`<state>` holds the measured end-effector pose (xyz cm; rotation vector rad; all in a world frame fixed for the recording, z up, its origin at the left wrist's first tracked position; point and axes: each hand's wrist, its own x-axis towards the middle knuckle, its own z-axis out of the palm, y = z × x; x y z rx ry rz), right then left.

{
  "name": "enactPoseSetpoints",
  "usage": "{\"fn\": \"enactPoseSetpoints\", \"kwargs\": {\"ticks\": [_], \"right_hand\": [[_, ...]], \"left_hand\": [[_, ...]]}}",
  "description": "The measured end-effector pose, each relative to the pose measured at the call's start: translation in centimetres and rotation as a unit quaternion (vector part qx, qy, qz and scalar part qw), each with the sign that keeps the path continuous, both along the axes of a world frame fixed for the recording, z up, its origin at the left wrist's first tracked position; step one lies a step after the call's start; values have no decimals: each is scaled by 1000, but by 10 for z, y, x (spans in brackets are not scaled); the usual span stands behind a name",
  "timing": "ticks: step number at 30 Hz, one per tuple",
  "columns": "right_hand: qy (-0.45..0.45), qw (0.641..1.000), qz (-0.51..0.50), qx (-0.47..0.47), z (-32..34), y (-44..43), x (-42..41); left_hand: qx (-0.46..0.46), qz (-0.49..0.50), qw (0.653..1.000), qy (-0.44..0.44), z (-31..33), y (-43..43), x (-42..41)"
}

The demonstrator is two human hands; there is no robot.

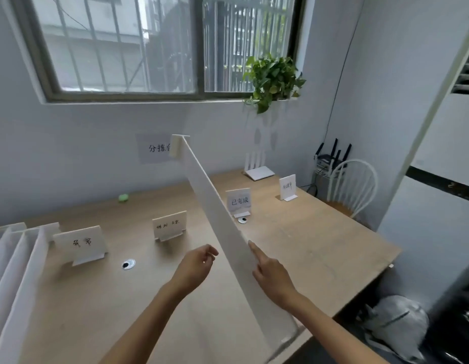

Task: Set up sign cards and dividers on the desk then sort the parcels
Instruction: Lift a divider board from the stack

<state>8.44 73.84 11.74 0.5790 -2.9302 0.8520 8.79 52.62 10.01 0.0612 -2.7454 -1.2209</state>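
So the long white divider (217, 219) runs on edge across the tabletop (320, 245). Its near end is down by the front edge, and its far end reaches up in front of the paper sign (154, 148) on the wall.

The right grip (272, 274) is on the divider's right side, index finger laid straight along the board near its top edge and the other fingers tucked under. The thumb is hidden, so I can't tell whether it's actually pinching the board or just steadying it. The left grip (199, 266) is just beside the divider on the other side. Its fingers are loosely curled, it's holding nothing, and it looks like it's not quite touching.

Four sign cards are standing on the tabletop:
- One is at the left (81, 244).
- One is in the middle (170, 225), left of the divider.
- Two are right of the divider (238, 200) (287, 186).

More dividers (15, 258) are stacked on edge at the far left.
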Motion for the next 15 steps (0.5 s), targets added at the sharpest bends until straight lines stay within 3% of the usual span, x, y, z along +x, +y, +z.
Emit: {"fn": "enactPoseSetpoints", "kwargs": {"ticks": [8,15], "right_hand": [[-1,999,-53,-11,7,109,-66],[34,997,-67,9,18,179,-172]], "left_hand": [[-22,-64,998,-10,1,105,-72],[-2,-62,998,-9,-18,185,-169]]}}
